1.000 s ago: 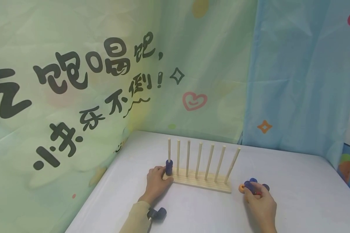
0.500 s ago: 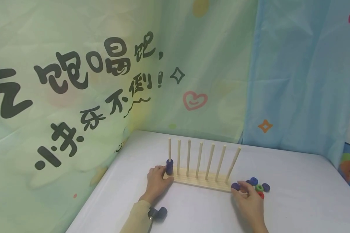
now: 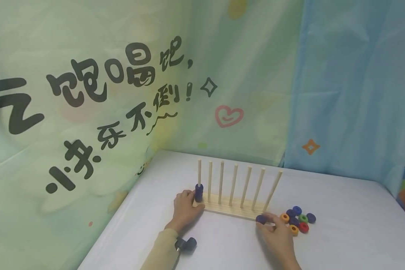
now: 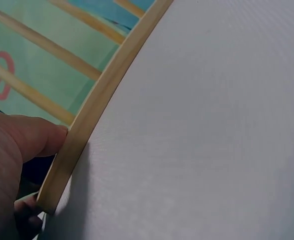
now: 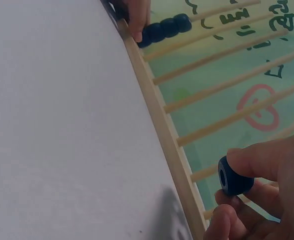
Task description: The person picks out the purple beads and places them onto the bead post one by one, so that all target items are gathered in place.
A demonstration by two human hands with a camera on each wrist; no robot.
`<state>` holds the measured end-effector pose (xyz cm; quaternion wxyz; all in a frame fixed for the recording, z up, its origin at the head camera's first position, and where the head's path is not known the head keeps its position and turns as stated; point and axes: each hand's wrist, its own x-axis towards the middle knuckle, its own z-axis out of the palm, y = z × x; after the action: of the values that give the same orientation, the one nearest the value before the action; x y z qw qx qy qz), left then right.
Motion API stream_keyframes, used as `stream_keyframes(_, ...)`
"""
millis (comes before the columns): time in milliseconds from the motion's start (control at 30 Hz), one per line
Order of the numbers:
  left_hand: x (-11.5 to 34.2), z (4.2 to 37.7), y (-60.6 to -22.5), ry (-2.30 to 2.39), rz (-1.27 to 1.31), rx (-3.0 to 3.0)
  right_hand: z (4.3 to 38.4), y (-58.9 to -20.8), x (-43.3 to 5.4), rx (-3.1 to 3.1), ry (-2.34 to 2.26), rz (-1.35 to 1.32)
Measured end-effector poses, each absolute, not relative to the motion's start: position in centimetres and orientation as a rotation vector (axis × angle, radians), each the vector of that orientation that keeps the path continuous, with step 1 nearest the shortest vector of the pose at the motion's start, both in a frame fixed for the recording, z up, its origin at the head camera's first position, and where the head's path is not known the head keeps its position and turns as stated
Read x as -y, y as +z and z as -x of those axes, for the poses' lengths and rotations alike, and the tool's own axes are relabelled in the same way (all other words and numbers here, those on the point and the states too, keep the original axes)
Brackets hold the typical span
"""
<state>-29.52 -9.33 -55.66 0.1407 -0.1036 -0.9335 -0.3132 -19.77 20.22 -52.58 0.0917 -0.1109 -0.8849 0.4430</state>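
Note:
My left hand [image 3: 186, 208] grips the left end of a wooden peg stand [image 3: 227, 210], thumb on the near side. Several thin upright pegs rise in a row from its base. Around the leftmost peg sits a stack of dark blue beads [image 3: 198, 193], shown in the right wrist view as several rounded beads [image 5: 164, 31] beside the left fingers. Between thumb and fingers, my right hand [image 3: 278, 237] pinches one dark blue bead [image 5: 234, 177], its hole facing the right wrist camera. In the head view this bead overlaps the base's near edge, toward the right end.
Right of the stand lies a loose cluster of beads: orange [image 3: 284, 218], green [image 3: 303, 218], red [image 3: 303, 227] and several blue ones [image 3: 311, 218]. A white-covered table [image 3: 229, 247] carries everything, with printed curtains [image 3: 243, 75] behind. A black device [image 3: 188, 244] is at the left wrist.
My right hand has moved left from the bead cluster to the stand's right part, carrying a dark blue bead and uncovering the other beads. The left hand stays on the stand's left end.

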Motion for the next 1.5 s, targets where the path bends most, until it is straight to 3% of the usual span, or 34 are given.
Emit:
stream_keyframes(967,9.3,28.5,-55.8,-0.972,0.225,2.652,19.1,-53.7,-15.4,2.613,1.503,0.322)
stream_keyframes(1500,9.0,29.3,-55.6,-0.979,0.246,2.636,20.6,-51.2,-13.3,2.583,1.477,0.047)
